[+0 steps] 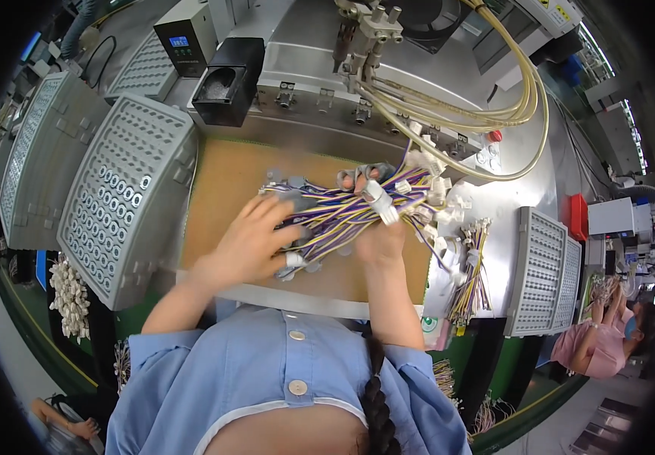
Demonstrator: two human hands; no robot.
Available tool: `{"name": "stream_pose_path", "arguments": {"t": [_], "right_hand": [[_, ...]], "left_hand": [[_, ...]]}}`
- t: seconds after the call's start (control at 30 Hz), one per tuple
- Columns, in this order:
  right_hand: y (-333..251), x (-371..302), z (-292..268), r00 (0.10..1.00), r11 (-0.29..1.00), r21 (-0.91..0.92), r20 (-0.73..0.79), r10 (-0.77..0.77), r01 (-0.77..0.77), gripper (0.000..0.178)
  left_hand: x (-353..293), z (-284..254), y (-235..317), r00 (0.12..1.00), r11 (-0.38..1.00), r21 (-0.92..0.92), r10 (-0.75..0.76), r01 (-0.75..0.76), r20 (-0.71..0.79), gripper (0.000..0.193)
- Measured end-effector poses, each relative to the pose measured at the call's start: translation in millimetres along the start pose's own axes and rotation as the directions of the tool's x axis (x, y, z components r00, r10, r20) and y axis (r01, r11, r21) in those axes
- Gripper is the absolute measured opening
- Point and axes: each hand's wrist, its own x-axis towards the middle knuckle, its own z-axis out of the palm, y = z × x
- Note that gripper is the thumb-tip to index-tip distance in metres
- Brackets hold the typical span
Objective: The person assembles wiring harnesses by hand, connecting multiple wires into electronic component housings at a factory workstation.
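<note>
A thick bundle of purple, yellow, white and dark wires [339,216] lies across the tan work mat, white plastic connectors [432,197] fanning out at its right end. My right hand [380,231] is closed around the bundle near those connectors, with grey coverings on the fingertips and a white wrap on one finger. Over the left ends of the wires is my left hand [255,231], fingers and thumb spread apart along the bundle. Its covered fingertips are smeared by motion, so firm contact cannot be made out. Small grey pieces [297,182] show at the wires' left ends.
Grey trays of round parts [126,197] stand at left, by a black box [229,83] and a display unit [185,38]. A metal fixture with looped cables [373,45] rises behind the mat. Another wire bundle [473,273] and a grey tray [538,273] lie right. Co-workers sit nearby.
</note>
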Motion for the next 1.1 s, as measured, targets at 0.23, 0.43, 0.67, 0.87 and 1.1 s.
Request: {"name": "stream_pose_path", "arguments": {"t": [0.23,0.43,0.67,0.87,1.1], "right_hand": [[9.7,-5.2,-16.7,0.990,0.978,-0.179,-0.103,0.092,-0.109,0.032],[-21.1,9.8,83.6,0.735,-0.205,-0.735,0.528,0.426,0.647,0.051],[-157.2,-47.9,-24.0,0.921,-0.103,-0.990,0.124,-0.370,0.092,0.036],[-187.4,-109.9,-139.3,0.855,-0.402,-0.819,-0.190,-0.483,-0.409,0.036],[-141.5,-84.6,-194.6,0.960,-0.563,-0.791,-0.106,-0.260,-0.240,0.024]], "left_hand": [[-9.5,-23.1,-16.4,0.936,0.837,-0.515,-0.310,0.184,-0.169,0.064],[-23.8,58.0,-6.0,0.793,-0.097,-0.993,-0.599,0.064,0.110,0.051],[22.6,23.9,-19.5,0.649,-0.310,-0.923,-0.755,-0.226,0.095,0.025],[10.9,20.7,-18.0,0.852,-0.429,-0.850,-0.523,-0.306,-0.042,0.014],[5.0,40.6,-4.1,0.815,-0.361,-0.927,-0.565,-0.104,0.128,0.024]]}}
